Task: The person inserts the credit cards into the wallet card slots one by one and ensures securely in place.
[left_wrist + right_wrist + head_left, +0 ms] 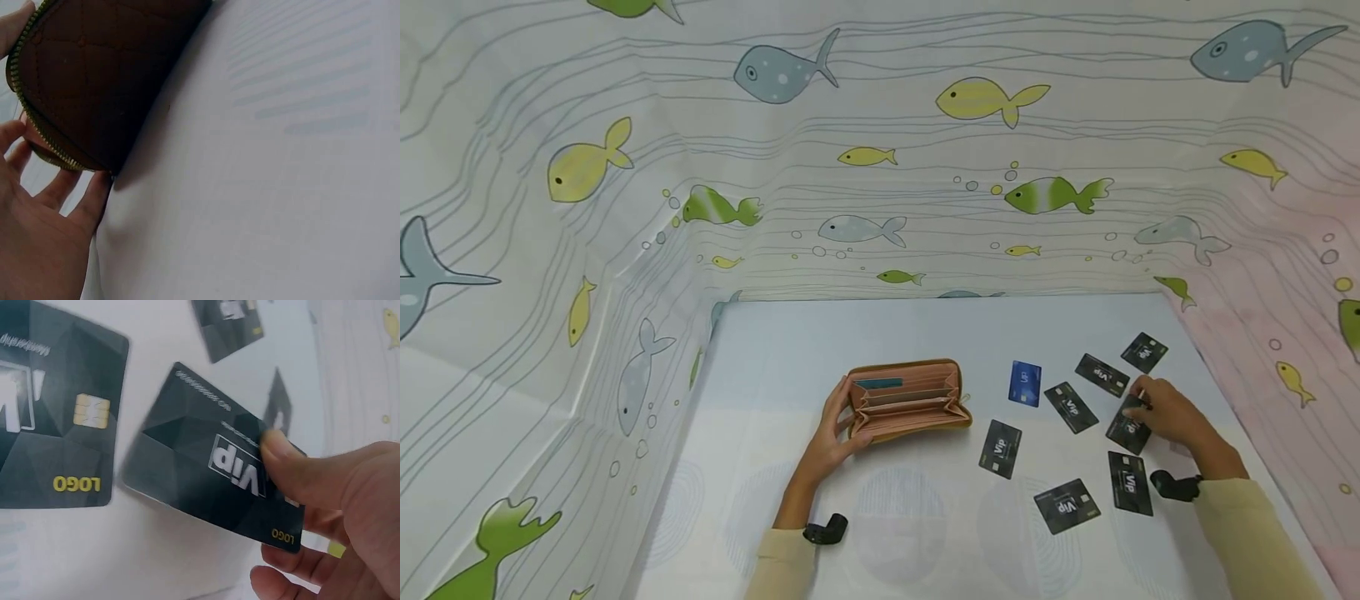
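At its left end, a brown zip-around wallet (917,421) is gripped by my left hand (830,442), thumb along the front edge and fingers at the side. The wallet gapes open, showing pinkish-tan pockets and a teal piece (880,383) in a back slot. Its quilted outside and gold zipper teeth (39,125) fill the upper left of the left wrist view. On the right, my right hand (1176,417) pinches a black Vip card (206,456) between thumb and fingers, the card tilted in the right wrist view.
Several more black Vip cards lie scattered over the table's right half, among them one near the wallet (1000,448) and one at the front (1067,506). A blue card (1025,383) lies right of the wallet. Fish-patterned sheeting (880,192) walls the back and sides.
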Tool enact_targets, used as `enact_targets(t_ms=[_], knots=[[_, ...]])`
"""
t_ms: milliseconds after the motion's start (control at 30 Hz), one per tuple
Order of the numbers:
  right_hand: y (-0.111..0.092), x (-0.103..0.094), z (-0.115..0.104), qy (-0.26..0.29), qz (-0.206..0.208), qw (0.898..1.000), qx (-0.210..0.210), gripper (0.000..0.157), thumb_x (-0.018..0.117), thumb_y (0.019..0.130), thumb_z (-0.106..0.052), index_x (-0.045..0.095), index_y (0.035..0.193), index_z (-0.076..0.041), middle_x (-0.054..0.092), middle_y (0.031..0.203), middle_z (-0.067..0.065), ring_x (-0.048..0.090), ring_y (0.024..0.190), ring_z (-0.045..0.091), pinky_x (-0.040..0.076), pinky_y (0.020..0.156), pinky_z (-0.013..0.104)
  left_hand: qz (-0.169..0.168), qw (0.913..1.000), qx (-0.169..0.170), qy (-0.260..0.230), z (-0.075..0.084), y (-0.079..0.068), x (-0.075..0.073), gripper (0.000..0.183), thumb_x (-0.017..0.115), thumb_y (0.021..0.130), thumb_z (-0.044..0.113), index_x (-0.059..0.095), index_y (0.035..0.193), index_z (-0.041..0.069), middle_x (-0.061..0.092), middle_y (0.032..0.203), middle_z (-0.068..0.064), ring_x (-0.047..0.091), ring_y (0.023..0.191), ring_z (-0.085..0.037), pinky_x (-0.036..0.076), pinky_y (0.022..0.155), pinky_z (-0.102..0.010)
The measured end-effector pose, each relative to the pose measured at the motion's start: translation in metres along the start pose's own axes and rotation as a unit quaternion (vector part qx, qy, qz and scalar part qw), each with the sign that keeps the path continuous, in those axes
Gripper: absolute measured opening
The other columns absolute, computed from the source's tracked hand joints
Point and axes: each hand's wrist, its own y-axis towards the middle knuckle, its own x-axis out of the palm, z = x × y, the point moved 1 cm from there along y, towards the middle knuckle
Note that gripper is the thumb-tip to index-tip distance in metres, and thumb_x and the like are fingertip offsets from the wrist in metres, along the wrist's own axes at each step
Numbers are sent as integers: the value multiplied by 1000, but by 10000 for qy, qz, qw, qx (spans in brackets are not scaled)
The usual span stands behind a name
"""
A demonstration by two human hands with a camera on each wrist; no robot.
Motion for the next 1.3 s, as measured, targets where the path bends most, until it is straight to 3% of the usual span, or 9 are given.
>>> enact_targets(t_ms=[167,367,500,700,867,1100,1300], knots=[[-7,-11,-2,-83,129,9999,12,21,63,95,-8,55,110,4,63,99,28,61,84,37,50,65,47,-2,10000,-27,-14,0,0,0,92,65,92,1,4,161,4,-8,166,-25,10,151,-51,26,111,-73],[-13,-21,0,-107,92,9999,-31,15,59,96,-6,56,107,4,64,100,30,62,88,44,52,68,53,-6,10000,-55,9,2,1,0,92,65,92,0,4,161,5,-7,166,-24,10,151,-50,26,112,-72],[-14,-24,2,154,-75,9998,49,17,57,97,-5,54,109,7,63,102,31,62,88,41,54,67,48,13,9999,-140,-19,3,1,0,92,64,92,0,4,162,6,-7,166,-22,10,151,-49,25,113,-71],[-20,-24,-1,642,-68,9979,-89,24,57,98,-2,53,118,10,66,98,26,63,79,25,56,62,35,36,9999,-125,7,2,2,-1,93,65,92,1,4,162,6,-7,166,-23,11,151,-50,26,112,-72],[-24,-23,-5,801,36,9964,-268,29,58,97,-1,58,125,7,65,105,29,66,86,29,59,64,36,77,9998,-165,-13,1,1,-1,93,66,92,2,5,162,7,-6,167,-21,11,151,-49,25,112,-72],[-25,-20,-6,1139,26,9935,-48,25,57,99,-5,55,120,7,64,99,20,69,86,28,61,69,40,71,9998,-166,-10,-1,1,-1,93,66,92,2,5,162,8,-6,167,-21,11,151,-49,26,112,-71],[-26,-17,-6,1384,269,9900,-26,28,59,99,-8,51,119,9,60,109,28,69,91,35,61,72,41,78,9997,-204,-50,-2,1,0,93,66,92,3,5,162,8,-6,167,-20,11,151,-49,26,113,-71]])
